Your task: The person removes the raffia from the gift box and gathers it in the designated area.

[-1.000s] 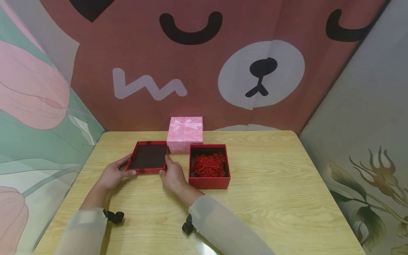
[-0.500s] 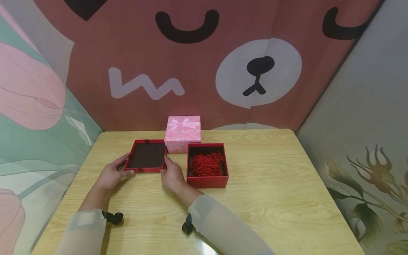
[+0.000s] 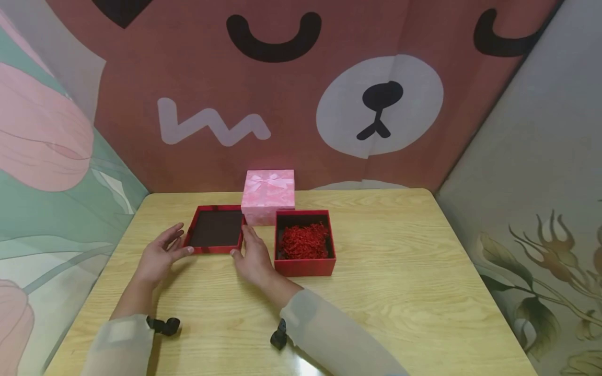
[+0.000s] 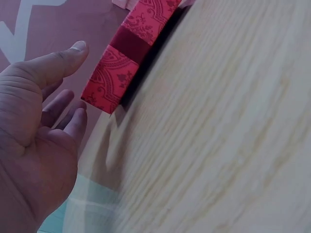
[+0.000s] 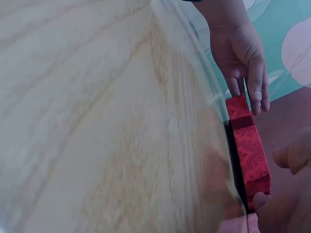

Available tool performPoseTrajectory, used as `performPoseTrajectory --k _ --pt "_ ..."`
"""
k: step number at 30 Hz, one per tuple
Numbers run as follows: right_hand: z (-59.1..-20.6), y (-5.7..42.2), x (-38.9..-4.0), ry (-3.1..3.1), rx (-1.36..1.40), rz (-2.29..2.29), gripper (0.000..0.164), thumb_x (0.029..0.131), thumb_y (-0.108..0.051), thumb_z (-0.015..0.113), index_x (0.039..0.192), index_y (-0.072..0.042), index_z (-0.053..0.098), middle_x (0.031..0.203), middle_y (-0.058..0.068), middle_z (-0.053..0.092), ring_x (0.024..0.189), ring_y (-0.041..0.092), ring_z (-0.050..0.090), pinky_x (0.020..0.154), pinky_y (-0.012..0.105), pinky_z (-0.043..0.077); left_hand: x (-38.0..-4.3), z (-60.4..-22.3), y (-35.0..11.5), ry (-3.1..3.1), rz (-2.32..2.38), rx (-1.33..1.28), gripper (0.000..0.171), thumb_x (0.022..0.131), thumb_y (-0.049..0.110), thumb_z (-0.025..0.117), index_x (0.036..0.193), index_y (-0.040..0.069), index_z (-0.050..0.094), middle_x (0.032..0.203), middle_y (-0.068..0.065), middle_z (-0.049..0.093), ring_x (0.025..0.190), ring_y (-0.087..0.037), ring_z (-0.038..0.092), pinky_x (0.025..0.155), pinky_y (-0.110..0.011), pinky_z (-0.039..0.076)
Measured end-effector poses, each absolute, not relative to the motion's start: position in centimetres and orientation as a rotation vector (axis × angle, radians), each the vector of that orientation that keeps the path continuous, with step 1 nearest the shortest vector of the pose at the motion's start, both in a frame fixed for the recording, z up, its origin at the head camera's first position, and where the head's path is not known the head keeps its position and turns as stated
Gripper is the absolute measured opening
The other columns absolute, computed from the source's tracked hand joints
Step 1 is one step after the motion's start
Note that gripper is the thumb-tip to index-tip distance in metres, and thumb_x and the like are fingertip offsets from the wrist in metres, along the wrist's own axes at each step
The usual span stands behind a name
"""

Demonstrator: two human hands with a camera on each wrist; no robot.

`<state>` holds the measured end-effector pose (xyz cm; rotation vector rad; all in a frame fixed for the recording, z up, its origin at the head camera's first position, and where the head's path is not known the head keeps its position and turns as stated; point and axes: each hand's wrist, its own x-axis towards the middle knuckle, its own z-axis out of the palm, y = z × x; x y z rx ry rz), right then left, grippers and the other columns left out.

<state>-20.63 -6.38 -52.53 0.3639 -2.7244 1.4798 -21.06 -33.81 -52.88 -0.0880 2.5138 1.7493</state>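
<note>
The left hand [image 3: 157, 256] is spread, its thumb apart from loosely bent fingers, just off the near-left corner of a shallow, square red lid with patterned sides [image 3: 216, 228]. The right hand [image 3: 254, 261] has its thumb spread from its fingers at the opposite edge; whether it touches is unclear. Between both hands, the lid lies hollow side up, showing its flat dark lining.

Just right of the right hand stands a deeper, square red box with a dark inside [image 3: 305, 268], holding a heap of crinkled red paper shreds [image 3: 304, 241]. Beyond that hand sits a closed pink patterned box with a ribbon bow [image 3: 268, 190].

Beneath the hands spreads a pale wood-grain surface [image 3: 400, 292]. Past it rises a reddish-brown bear-face backdrop [image 3: 282, 115], with flower-printed panels [image 3: 42, 136] to either side.
</note>
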Motion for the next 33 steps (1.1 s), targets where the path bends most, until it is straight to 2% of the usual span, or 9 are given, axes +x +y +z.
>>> performPoseTrajectory --k 5,14,17,23,29,33 --pt "-51.9 -6.0 -19.9 -2.717 0.404 1.481 0.073 0.098 -0.016 0.071 0.160 -0.001 0.036 0.167 0.012 0.033 0.152 0.027 0.034 0.125 0.038 0.029 -21.0 -52.5 -33.7 2.527 1.796 -0.038 0.091 0.090 0.020 0.084 0.164 0.012 0.031 0.168 -0.019 0.026 0.153 -0.038 0.029 0.108 -0.023 0.042" --pt "-51.3 -5.1 -18.6 -2.714 0.531 1.462 0.077 0.100 -0.020 0.070 0.163 -0.003 0.029 0.171 0.011 0.023 0.156 0.020 0.024 0.125 0.036 0.026 -20.3 -50.8 -31.9 2.580 1.814 0.087 0.086 0.090 0.020 0.084 0.162 0.015 0.038 0.166 -0.015 0.033 0.151 -0.036 0.034 0.109 -0.028 0.041" --pt "-50.8 -4.8 -18.1 -2.697 0.554 1.465 0.078 0.100 -0.021 0.070 0.163 -0.004 0.028 0.172 0.007 0.021 0.155 0.020 0.024 0.125 0.037 0.026 -20.1 -50.3 -31.0 2.597 1.823 0.141 0.083 0.089 0.018 0.085 0.160 0.014 0.042 0.164 -0.015 0.035 0.151 -0.032 0.035 0.110 -0.028 0.041" --pt "-49.3 -4.2 -17.3 -2.666 0.562 1.497 0.078 0.100 -0.022 0.069 0.165 -0.009 0.027 0.171 0.001 0.021 0.155 0.016 0.024 0.126 0.036 0.025 -19.9 -50.0 -29.6 2.586 1.892 0.287 0.080 0.087 0.003 0.083 0.157 0.007 0.045 0.161 -0.017 0.039 0.146 -0.029 0.041 0.111 -0.026 0.042" --pt "-47.9 -3.3 -16.6 -2.671 0.566 1.552 0.079 0.103 -0.029 0.067 0.167 -0.019 0.022 0.170 -0.003 0.023 0.154 0.013 0.026 0.125 0.036 0.025 -19.6 -49.6 -28.4 2.644 1.807 0.325 0.079 0.088 0.010 0.084 0.157 0.012 0.046 0.159 -0.016 0.042 0.145 -0.036 0.044 0.110 -0.021 0.042" --pt "-47.2 -2.3 -15.9 -2.667 0.555 1.604 0.079 0.103 -0.032 0.067 0.167 -0.027 0.020 0.169 -0.004 0.028 0.150 0.019 0.036 0.122 0.041 0.033 -19.5 -49.4 -27.6 2.655 1.803 0.389 0.077 0.088 0.008 0.084 0.155 0.013 0.049 0.156 -0.014 0.045 0.143 -0.036 0.045 0.110 -0.021 0.043"
